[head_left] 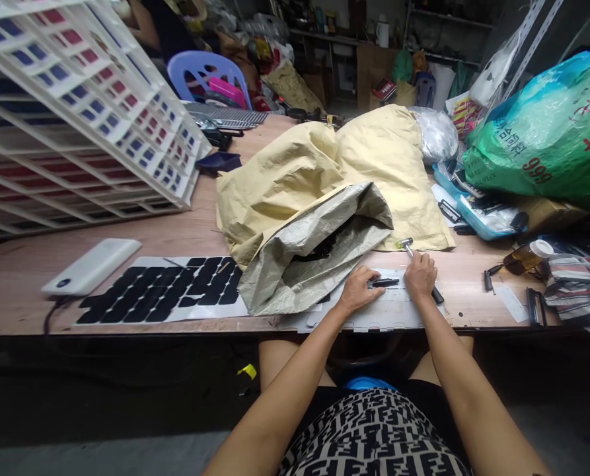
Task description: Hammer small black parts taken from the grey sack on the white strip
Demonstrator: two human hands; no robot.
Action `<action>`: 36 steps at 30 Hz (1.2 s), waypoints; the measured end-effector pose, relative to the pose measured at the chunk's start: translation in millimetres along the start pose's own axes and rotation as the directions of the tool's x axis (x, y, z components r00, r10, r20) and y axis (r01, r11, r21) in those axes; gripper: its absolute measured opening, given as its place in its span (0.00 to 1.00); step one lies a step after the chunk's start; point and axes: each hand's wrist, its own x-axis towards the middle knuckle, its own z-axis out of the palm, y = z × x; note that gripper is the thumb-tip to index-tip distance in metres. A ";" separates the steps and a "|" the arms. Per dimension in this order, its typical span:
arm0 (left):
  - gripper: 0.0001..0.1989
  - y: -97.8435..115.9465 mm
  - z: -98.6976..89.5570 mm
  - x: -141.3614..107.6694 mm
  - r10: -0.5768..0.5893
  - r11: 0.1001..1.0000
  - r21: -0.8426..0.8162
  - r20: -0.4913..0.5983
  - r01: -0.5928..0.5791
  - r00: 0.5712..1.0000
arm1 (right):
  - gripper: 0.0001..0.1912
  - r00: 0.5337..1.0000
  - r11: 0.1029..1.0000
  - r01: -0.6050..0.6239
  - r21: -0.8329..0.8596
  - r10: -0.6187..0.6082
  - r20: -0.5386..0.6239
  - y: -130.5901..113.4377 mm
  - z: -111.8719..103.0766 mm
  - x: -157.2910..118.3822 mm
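My left hand (359, 289) is closed on one end of a small, slim black piece (386, 282) lying over a pale board (374, 317); I cannot make out the piece's exact kind. In my right hand (421, 274) is a small hammer (408, 247), its head with a yellowish face pointing away from me and its black grip end showing below the fist. Just beyond my left hand, a tan woven sack (285, 192) lies with its grey mouth gaping toward me and dark pieces (324, 248) inside.
Left of the sack lies a sheet with black patches (146, 291), beside a white power bank (91, 268). A white plastic crate (141, 132) rises at far left. On the right are blue trays (487, 225), a green bag (542, 145), an amber bottle (527, 256) and striped cloth (577, 291).
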 end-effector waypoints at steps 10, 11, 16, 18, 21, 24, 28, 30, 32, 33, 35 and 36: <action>0.07 -0.2 0.9 1.4 -0.025 0.997 -0.078 -0.028 0.023 0.999 | 0.22 0.994 0.864 -0.107 0.491 0.089 0.060 19.7 -33.7 -25.5; 0.07 0.5 0.7 1.7 -0.035 0.996 -0.079 -0.027 0.033 0.999 | 0.22 0.996 0.821 -0.090 0.564 0.070 0.057 22.0 -37.8 -36.6; 0.07 1.9 1.1 2.9 -0.064 0.996 -0.069 -0.032 0.062 0.997 | 0.19 0.998 0.728 0.022 0.685 -0.061 0.033 25.6 -48.8 -84.8; 0.07 2.0 1.8 3.3 -0.074 0.995 -0.071 -0.035 0.071 0.997 | 0.19 0.995 0.737 0.056 0.674 -0.094 0.021 23.5 -51.4 -92.4; 0.07 2.3 3.1 3.7 -0.089 0.993 -0.080 -0.046 0.085 0.995 | 0.19 0.992 0.738 0.109 0.666 -0.125 -0.024 18.5 -56.6 -94.8; 0.07 2.4 4.2 3.9 -0.095 0.992 -0.093 -0.060 0.089 0.994 | 0.20 0.983 0.722 0.180 0.668 -0.150 -0.103 14.6 -58.7 -95.6; 0.07 2.5 4.4 4.1 -0.106 0.991 -0.089 -0.065 0.100 0.992 | 0.19 0.978 0.744 0.195 0.638 -0.196 -0.071 15.1 -52.6 -97.2; 0.07 2.7 3.9 4.1 -0.105 0.991 -0.091 -0.059 0.099 0.993 | 0.19 0.980 0.753 0.182 0.633 -0.191 -0.056 14.9 -51.9 -96.9; 0.07 3.0 3.2 4.1 -0.100 0.991 -0.100 -0.054 0.094 0.993 | 0.19 0.981 0.744 0.185 0.642 -0.180 -0.074 12.1 -54.8 -96.4; 0.07 3.3 2.8 4.1 -0.098 0.990 -0.105 -0.054 0.092 0.994 | 0.19 0.979 0.736 0.196 0.648 -0.185 -0.086 9.6 -56.7 -96.5; 0.08 3.8 2.2 4.2 -0.099 0.990 -0.110 -0.058 0.092 0.993 | 0.19 0.973 0.724 0.223 0.653 -0.210 -0.098 3.7 -59.2 -97.8; 0.07 4.1 2.1 4.3 -0.102 0.989 -0.109 -0.059 0.095 0.993 | 0.19 0.969 0.725 0.232 0.648 -0.227 -0.093 1.0 -59.0 -98.8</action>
